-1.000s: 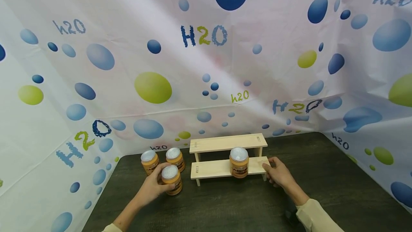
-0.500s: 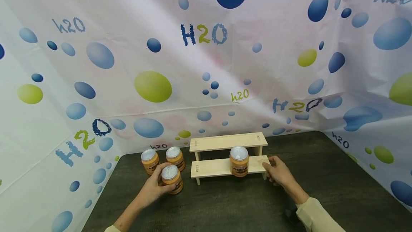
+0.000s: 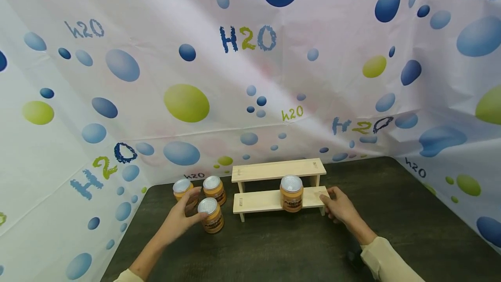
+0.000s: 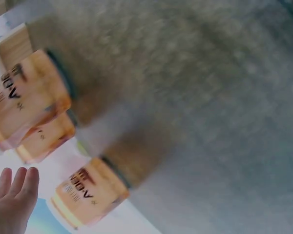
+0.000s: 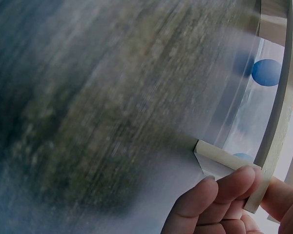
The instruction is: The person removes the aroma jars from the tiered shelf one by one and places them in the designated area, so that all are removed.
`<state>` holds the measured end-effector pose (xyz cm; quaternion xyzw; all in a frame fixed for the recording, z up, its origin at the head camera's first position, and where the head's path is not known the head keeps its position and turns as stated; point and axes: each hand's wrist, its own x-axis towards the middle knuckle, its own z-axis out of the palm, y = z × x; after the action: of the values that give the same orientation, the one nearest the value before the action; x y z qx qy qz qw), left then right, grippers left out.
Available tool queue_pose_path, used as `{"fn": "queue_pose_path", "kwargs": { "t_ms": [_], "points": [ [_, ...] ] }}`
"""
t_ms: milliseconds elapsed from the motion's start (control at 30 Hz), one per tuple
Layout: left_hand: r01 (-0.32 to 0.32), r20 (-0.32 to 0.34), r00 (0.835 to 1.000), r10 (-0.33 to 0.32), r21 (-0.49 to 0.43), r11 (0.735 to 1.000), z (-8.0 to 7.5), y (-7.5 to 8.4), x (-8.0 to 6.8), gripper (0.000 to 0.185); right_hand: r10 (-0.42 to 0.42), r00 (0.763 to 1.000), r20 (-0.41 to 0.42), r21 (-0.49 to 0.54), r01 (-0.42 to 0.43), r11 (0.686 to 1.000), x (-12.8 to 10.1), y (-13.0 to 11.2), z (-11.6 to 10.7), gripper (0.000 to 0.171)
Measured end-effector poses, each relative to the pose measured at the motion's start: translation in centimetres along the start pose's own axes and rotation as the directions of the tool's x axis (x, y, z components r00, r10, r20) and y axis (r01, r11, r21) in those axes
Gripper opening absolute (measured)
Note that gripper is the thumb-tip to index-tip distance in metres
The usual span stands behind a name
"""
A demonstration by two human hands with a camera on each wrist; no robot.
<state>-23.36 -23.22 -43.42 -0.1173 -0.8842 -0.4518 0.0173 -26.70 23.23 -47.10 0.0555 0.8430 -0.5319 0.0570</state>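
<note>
At the far left, a bubble-printed backdrop (image 3: 117,99) enclosed a dark table (image 3: 274,247) on three sides. Three orange jars with silver lids stood grouped at the table's left rear: a rear left jar (image 3: 182,189), a rear right jar (image 3: 213,189) just beside it, and a front jar (image 3: 211,215) nearer the person.

The left hand (image 3: 179,222) was at the left side of the front jar. In the head view its fingers reached toward the jar's lid edge, and whether they touched it could not be told. In the left wrist view the fingers (image 4: 14,187) lay straight and together, apart from the nearest jar (image 4: 88,192), so the hand was released and grasped nothing. That view was blurred.

Right of the jars stood a two-step wooden rack (image 3: 270,172). A fourth jar (image 3: 291,193) stood on its lower step, towards the right end, upright and apart from both hands.

The right hand (image 3: 339,207) was at the rack's right end. In the right wrist view its fingers (image 5: 210,195) and thumb were curled round the edge of the lower board (image 5: 276,146), pinching it, so the hand grasped the rack. A cream sleeve (image 3: 385,262) covered the right forearm.
</note>
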Motion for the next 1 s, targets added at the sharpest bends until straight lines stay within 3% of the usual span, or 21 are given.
{"fn": "queue_pose_path", "kwargs": {
  "t_ms": [133, 300, 600, 800, 933, 1000],
  "points": [
    [-0.073, -0.048, 0.996, 0.073, 0.008, 0.997, -0.4, 0.9, 0.4, 0.073, -0.002, 1.0, -0.005, -0.011, 0.002, 1.0, 0.1, 0.0, -0.1, 0.036],
    [-0.156, -0.026, 0.987, 0.156, -0.024, 0.987, -0.2, 2.3, 1.2, 0.068, 0.004, 1.0, -0.001, -0.016, -0.004, 1.0, 0.1, 0.1, -0.1, 0.036],
    [-0.248, 0.038, 0.967, 0.252, -0.093, 0.964, 2.6, 6.0, 3.7, 0.068, 0.004, 1.0, 0.0, -0.01, -0.004, 1.0, 0.0, 0.0, -0.3, 0.038],
    [-0.228, 0.134, 0.959, 0.251, -0.165, 0.96, 5.1, 8.4, 5.4, 0.068, 0.003, 1.0, -0.01, -0.014, -0.003, 1.0, 0.0, 0.0, -0.3, 0.036],
    [-0.178, 0.157, 0.965, 0.208, -0.189, 0.966, 6.2, 9.3, 6.2, 0.068, 0.002, 1.0, -0.011, -0.013, -0.002, 1.0, 0.0, 0.1, -0.2, 0.036],
    [-0.187, 0.158, 0.963, 0.218, -0.189, 0.964, 6.8, 9.5, 6.6, 0.069, 0.004, 1.0, -0.011, -0.011, -0.004, 1.0, -0.1, 0.1, -0.1, 0.036]
  ]
}}
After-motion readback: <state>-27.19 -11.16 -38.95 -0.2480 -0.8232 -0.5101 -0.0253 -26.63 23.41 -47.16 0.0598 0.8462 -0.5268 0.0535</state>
